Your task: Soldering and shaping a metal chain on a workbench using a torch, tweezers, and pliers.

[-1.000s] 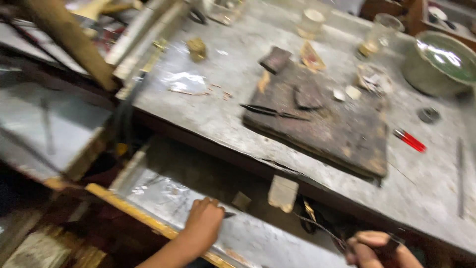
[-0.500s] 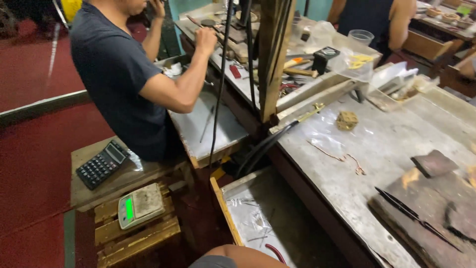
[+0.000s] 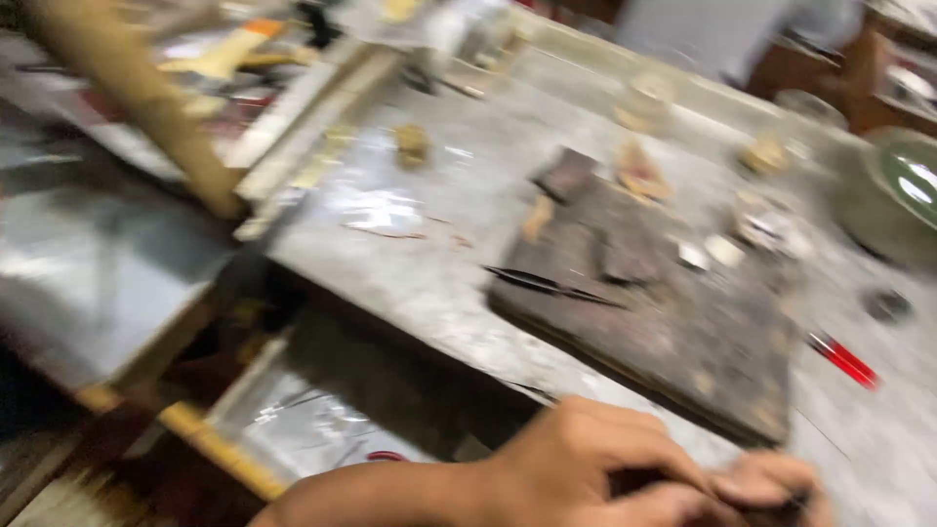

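Fingers (image 3: 625,454) of left hand (image 3: 547,478) curled, meeting fingertips of right hand (image 3: 771,483) at table (image 3: 429,273) front edge; both pinched shut on something dark, too blurred to tell what. Open drawer (image 3: 303,420) with shiny lining just below left hand. Beyond hands: dark board (image 3: 673,312) on table, tweezers (image 3: 551,283) across its near-left corner. Red pen (image 3: 844,359) right of board. Green bowl (image 3: 903,190) far right.

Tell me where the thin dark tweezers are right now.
In the head view, the thin dark tweezers lie on the left edge of the dark scorched board, right of centre, up from the hand.
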